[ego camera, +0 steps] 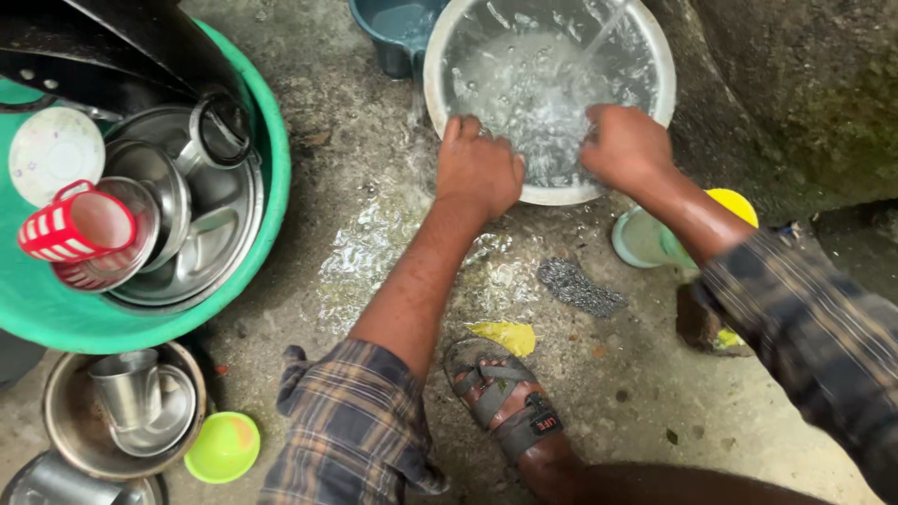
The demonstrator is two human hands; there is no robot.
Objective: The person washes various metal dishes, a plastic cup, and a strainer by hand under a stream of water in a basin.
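Wet concrete floor, outdoors. Left hand (479,168) closes its grip on the near rim of the steel basin (655,56); right hand (625,145) dips inside, grip state cannot be told. Water streams in; the basin is full, so tilting could cause slopping. Green tub (271,187) crowds the left of the basin; scouring pad (580,287) lies just below it.

Left hand (479,168) and right hand (625,145) both at near rim of steel basin (655,56), fingers curled over the edge into running water. Basin sits on wet concrete floor (374,243). Steel scrubber (580,287) lies just in front of it; sandalled foot (500,397) nearer still. Green tub (271,178) of steel dishes at left, red cup (70,229) inside.
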